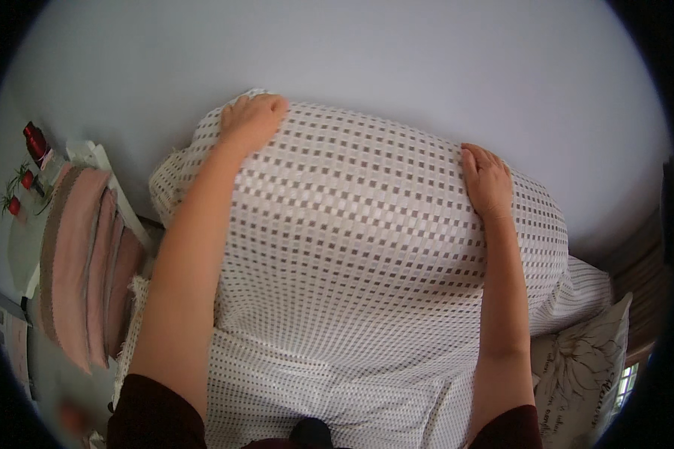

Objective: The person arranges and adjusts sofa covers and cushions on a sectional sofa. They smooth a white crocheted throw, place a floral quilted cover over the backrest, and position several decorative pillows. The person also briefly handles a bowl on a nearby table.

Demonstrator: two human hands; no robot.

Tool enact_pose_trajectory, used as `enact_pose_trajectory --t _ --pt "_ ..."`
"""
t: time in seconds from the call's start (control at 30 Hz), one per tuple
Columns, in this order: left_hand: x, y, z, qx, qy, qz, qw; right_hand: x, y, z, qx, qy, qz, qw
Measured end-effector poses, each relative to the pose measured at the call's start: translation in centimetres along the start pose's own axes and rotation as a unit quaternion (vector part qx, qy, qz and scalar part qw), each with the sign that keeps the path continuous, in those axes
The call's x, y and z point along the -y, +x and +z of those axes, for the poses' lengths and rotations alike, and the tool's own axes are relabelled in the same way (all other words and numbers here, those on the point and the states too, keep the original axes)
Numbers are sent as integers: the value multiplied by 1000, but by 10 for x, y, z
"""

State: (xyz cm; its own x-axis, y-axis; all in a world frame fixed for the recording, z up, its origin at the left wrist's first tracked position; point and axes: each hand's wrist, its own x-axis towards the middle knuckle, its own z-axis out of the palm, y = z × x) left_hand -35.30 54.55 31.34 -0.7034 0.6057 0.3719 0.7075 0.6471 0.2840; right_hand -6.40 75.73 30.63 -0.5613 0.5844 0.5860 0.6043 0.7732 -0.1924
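Note:
A white woven cover with a dark square pattern (pixel 359 224) lies over what looks like the seat and backrest of an armchair or sofa. My left hand (pixel 254 120) rests on the top edge of the covered backrest, near its left corner, fingers bent over the cloth. My right hand (pixel 487 179) lies on the same top edge further right, its fingers close together and pointing towards the wall. The fingertips of both hands are partly hidden, so whether either pinches the cloth is unclear.
A pale wall (pixel 370 56) stands behind the backrest. At left, folded pink blankets (pixel 81 252) hang over a white chair (pixel 126 202), near a red object (pixel 35 140) and red decorations. A printed cushion (pixel 581 365) leans at the lower right, beside a brown curtain (pixel 640 280).

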Motion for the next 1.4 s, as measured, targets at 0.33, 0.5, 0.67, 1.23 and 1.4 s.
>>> enact_pose_trajectory --t 0.33,0.5,0.67,1.23,1.4 --pt "19 -96 24 -311 -47 173 933 53 -83 14 -193 -74 -74 976" --pt "21 -86 37 -372 -93 191 904 45 -82 27 -207 -81 -51 974" --pt "28 -81 45 -437 -97 210 869 42 -81 37 -221 -77 -31 972" --pt "54 -192 92 -287 -187 324 882 44 -246 24 83 -15 12 996" --pt "144 -446 166 -65 -223 228 946 44 -409 64 261 13 28 965"
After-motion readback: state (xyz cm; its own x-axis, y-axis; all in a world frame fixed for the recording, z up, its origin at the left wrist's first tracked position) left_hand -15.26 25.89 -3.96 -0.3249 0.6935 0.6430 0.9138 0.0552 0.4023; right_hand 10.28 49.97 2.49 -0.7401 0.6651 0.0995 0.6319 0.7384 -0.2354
